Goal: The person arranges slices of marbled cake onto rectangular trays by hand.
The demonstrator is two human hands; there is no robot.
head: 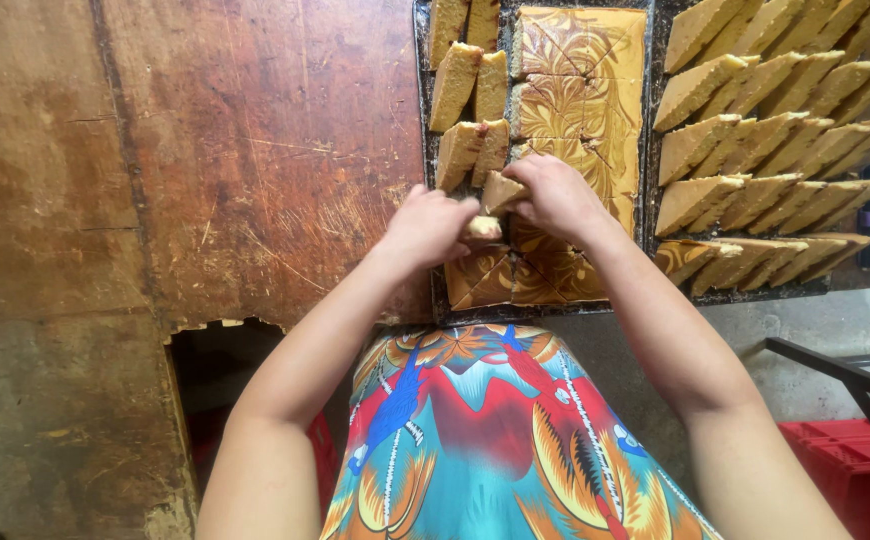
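Wooden table (255, 150) lies bare beside both hands (495, 210) lifting cake slices (500, 190).

Soft, even daylight, weak shadows, sharp focus centrally, with wide-angle bending toward the edges.

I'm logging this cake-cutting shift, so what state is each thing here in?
Left tray: partly emptied, cut pieces stood on edge.
Marbled cake: cut, still lying flat.
Right tray: full of pieces on edge.
Cake piece: lifted, held by right hand.
Left hand: holding a small piece.
Wooden table: worn, scratched.
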